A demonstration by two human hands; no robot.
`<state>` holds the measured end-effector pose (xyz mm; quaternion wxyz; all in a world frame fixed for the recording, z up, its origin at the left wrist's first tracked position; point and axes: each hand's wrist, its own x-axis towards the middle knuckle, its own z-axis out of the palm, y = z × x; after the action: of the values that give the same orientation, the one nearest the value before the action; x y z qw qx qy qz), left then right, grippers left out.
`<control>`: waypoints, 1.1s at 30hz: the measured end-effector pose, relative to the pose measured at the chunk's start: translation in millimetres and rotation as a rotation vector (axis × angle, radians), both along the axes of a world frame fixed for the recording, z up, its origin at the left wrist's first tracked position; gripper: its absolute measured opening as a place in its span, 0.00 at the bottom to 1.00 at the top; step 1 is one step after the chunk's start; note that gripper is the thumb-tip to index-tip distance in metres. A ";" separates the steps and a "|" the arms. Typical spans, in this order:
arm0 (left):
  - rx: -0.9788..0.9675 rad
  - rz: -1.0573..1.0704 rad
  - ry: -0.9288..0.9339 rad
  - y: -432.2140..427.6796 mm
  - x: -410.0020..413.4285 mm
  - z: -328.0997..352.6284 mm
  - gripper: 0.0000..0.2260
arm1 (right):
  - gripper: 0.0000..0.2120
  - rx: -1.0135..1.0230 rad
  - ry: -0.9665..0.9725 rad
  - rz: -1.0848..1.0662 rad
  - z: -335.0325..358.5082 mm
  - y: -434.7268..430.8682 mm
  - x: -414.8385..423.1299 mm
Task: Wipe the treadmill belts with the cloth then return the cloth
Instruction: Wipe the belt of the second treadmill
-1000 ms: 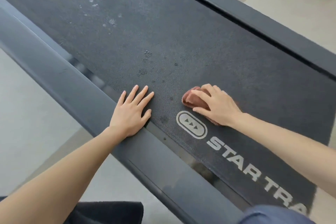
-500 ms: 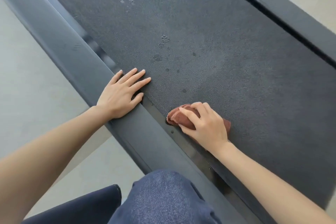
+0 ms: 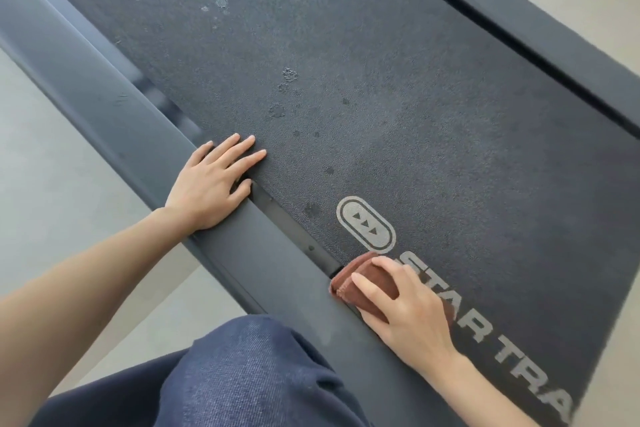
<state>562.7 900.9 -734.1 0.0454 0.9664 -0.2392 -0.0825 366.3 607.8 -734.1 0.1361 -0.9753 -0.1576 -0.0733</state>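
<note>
Several pale and dark spots (image 3: 290, 74) dot the far stretch of the treadmill belt (image 3: 398, 55), so most of the wiping looks undone. The right hand (image 3: 412, 308) clasps the folded brown cloth (image 3: 360, 282) at the belt's near left edge. The left hand (image 3: 211, 184) lies flat and released across the side rail (image 3: 104, 87).

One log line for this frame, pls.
phase: wipe | right hand: holds folded reddish-brown cloth on dark treadmill belt, near edge | left hand: flat across grey side rail

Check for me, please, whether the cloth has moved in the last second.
Yes. The cloth slid from beyond the oval logo to its near side, beside the side rail.
</note>
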 end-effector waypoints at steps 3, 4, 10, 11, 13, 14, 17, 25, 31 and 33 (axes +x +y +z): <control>0.006 0.003 -0.009 0.2 -0.4 1.0 0.28 | 0.16 0.038 -0.042 0.009 -5.2 33.7 44.6; 0.009 0.001 -0.004 0.4 -0.5 1.1 0.28 | 0.15 0.048 -0.043 -0.004 -6.1 45.2 62.6; 0.024 0.009 0.013 -0.2 -0.7 1.9 0.28 | 0.14 0.069 -0.058 -0.113 -3.7 72.8 136.2; 0.026 0.008 0.011 -0.4 -1.2 2.2 0.28 | 0.13 0.058 -0.054 -0.130 -0.5 69.9 147.1; 0.023 0.003 0.006 -0.7 -2.0 2.6 0.28 | 0.15 0.045 -0.025 -0.204 5.9 56.0 167.3; 0.023 0.002 0.006 -0.5 -2.0 2.7 0.28 | 0.17 0.040 -0.003 -0.245 8.0 45.9 172.9; 0.010 0.005 0.015 0.7 -0.9 2.1 0.27 | 0.26 -0.057 0.008 -0.201 5.7 20.1 153.2; -0.024 0.017 0.030 0.1 0.0 3.3 0.26 | 0.17 0.018 -0.181 0.081 -21.8 34.9 131.0; -0.024 -0.001 0.025 0.8 1.7 1.7 0.24 | 0.14 -0.080 -0.222 -0.239 -13.8 38.0 266.1; -0.021 0.002 0.016 1.5 1.6 0.2 0.24 | 0.15 -0.121 -0.176 -0.316 -10.8 33.3 310.1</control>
<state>564.3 902.4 -733.9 0.0573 0.9654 -0.2387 -0.0878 676.3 641.1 -744.8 0.0496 -0.9842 -0.0179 -0.1693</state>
